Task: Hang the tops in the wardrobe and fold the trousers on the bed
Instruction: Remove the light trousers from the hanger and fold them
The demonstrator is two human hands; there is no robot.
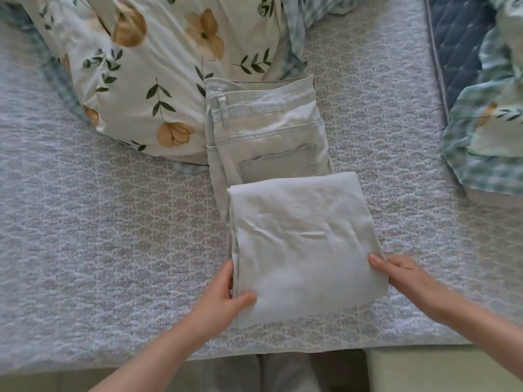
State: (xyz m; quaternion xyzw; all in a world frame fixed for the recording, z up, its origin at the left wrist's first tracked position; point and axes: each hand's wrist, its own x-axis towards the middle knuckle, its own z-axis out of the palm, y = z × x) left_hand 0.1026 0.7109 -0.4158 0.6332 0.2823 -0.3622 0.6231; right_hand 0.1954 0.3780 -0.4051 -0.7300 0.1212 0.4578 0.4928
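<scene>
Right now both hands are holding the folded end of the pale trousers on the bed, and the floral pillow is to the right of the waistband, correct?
Not quite: the head view shows the floral pillow left of the waistband.

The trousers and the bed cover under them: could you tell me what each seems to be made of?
Trousers: pale, matte denim-like cotton, judging by the stitched seams, belt loop and patch pocket. Bed cover: apparently quilted woven fabric, puckered, with a repeating medallion print.

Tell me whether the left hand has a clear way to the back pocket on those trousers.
Probably yes. The left hand grips the folded legs' near edge; the back pocket lies uncovered just beyond the fold, with nothing between.
</scene>
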